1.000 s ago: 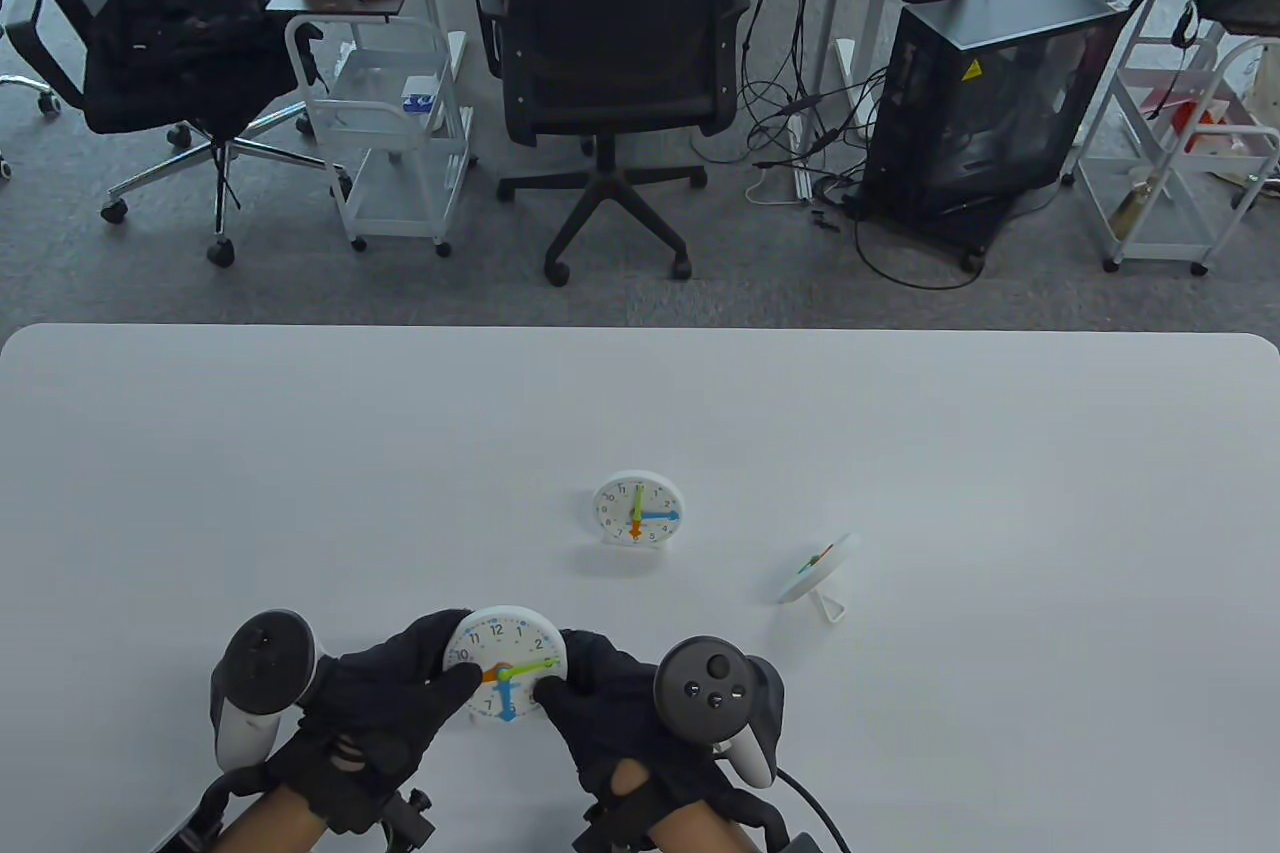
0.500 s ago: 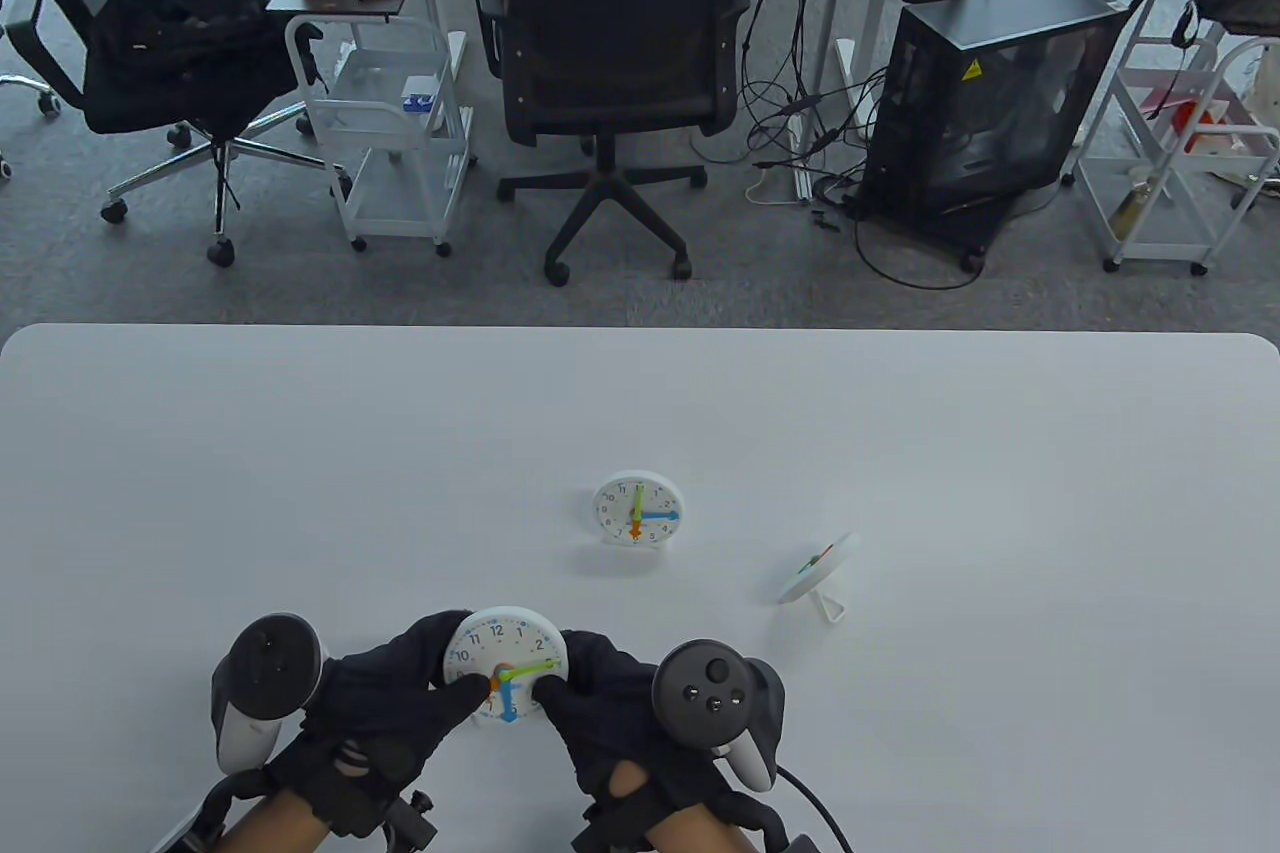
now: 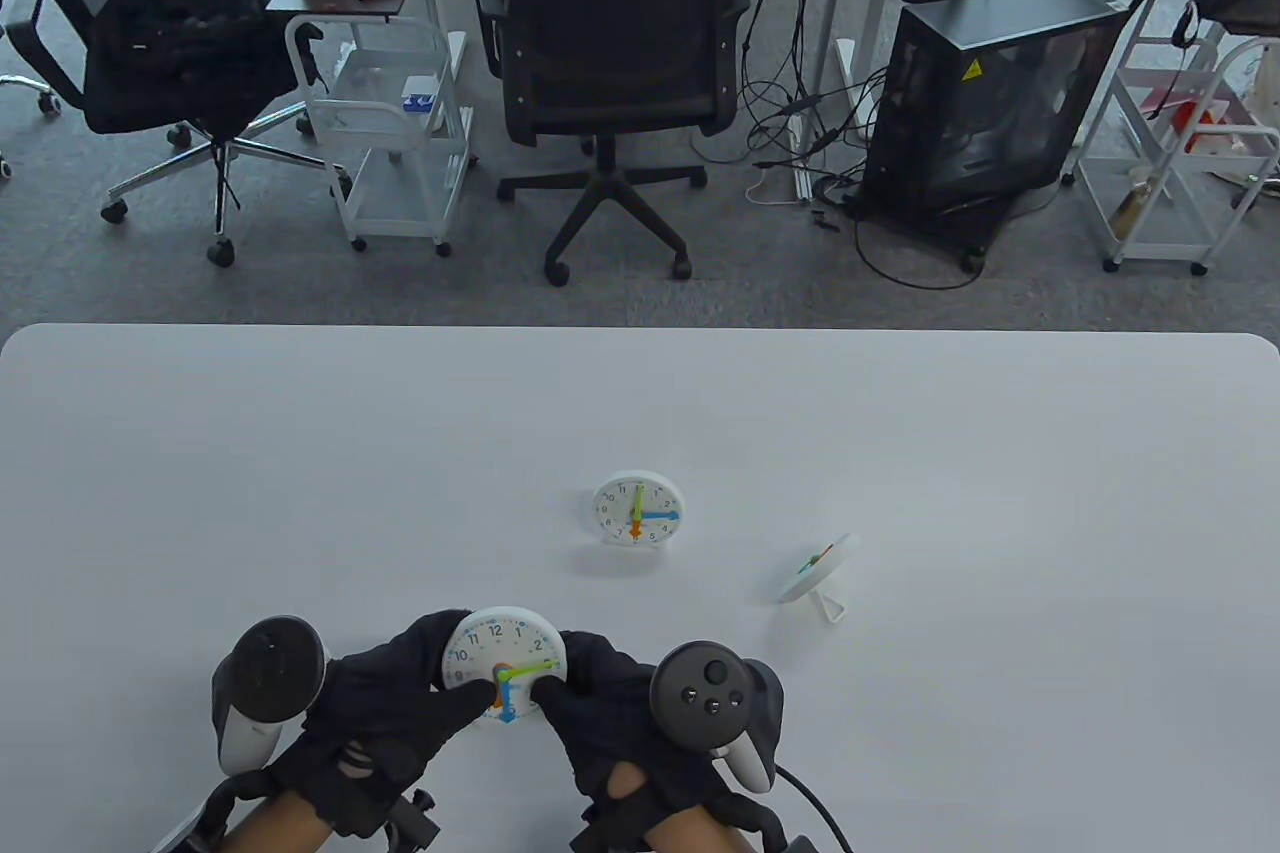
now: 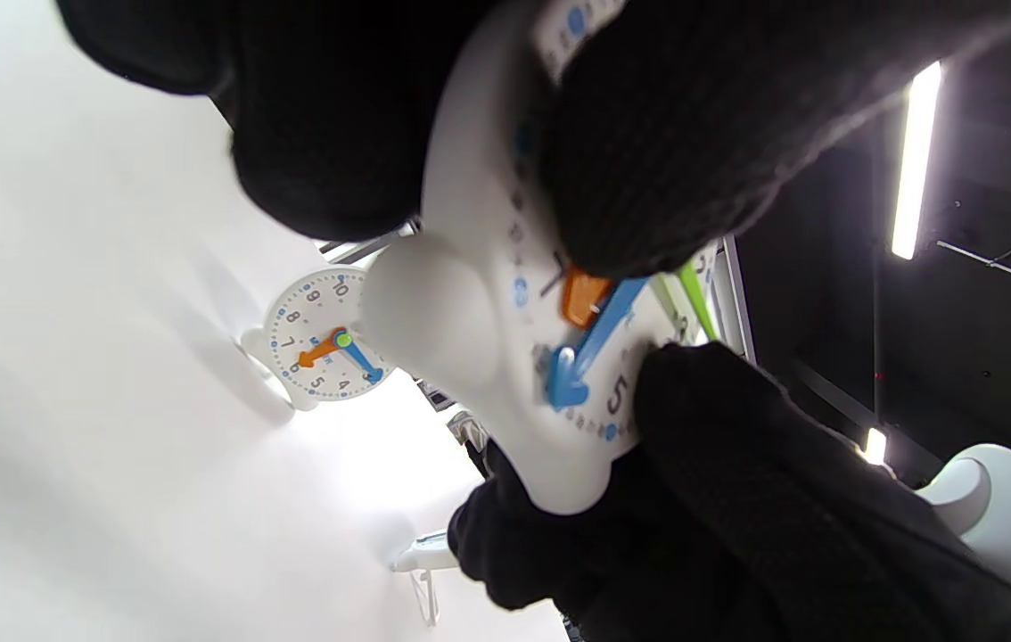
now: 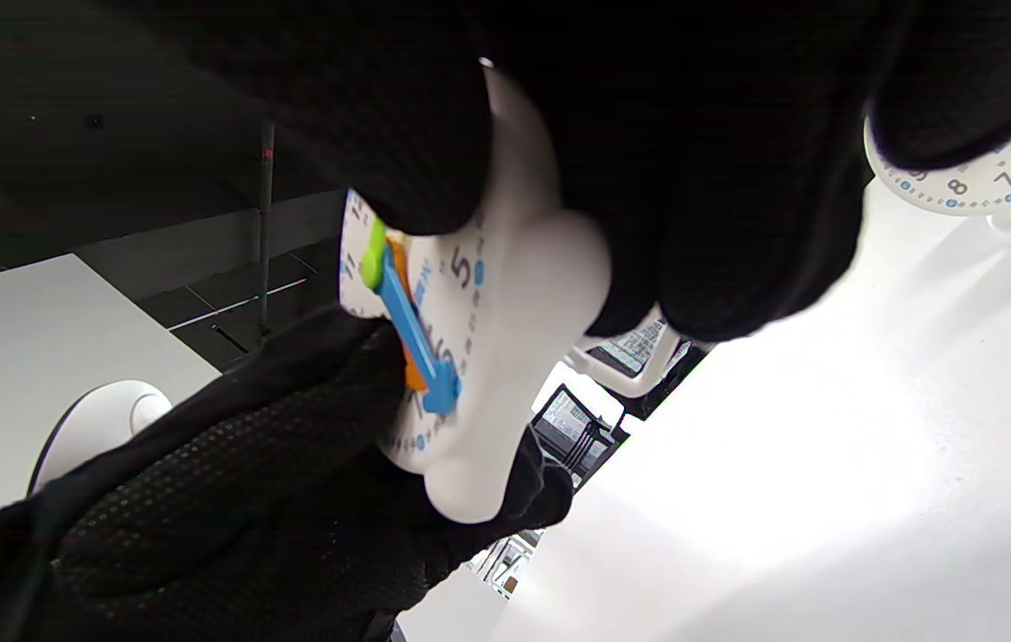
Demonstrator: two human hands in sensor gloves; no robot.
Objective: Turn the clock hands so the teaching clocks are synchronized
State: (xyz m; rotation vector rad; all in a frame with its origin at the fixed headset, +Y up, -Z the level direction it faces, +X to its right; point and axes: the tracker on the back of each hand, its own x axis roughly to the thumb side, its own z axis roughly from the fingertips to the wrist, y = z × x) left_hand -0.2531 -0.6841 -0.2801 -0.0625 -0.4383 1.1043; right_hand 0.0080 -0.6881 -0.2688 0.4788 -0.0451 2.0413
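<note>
Two gloved hands hold one clock (image 3: 505, 663) just above the near table edge, face up toward the camera. Left hand (image 3: 385, 698) grips the clock's left rim, fingers clamped around it, one fingertip (image 4: 648, 160) pressed on the face right at the orange hand (image 4: 584, 299). Right hand (image 3: 610, 708) grips the right rim, fingers wrapped behind, thumb on the face near the tip of the green hand (image 3: 530, 666). On this clock the blue hand (image 3: 509, 698) points down toward 6, green out toward 3, orange mostly hidden under the left fingertip. Second clock (image 3: 638, 511) stands upright mid-table, well apart from the hands: green up at 12, blue at 3, orange at 6. Third clock (image 3: 822, 571) sits right of it, near, turned side-on on its stand, face unreadable. White table (image 3: 300, 453) under all. Beyond the far edge: office chair (image 3: 610, 43), white cart (image 3: 385, 93), computer tower (image 3: 985, 93).
</note>
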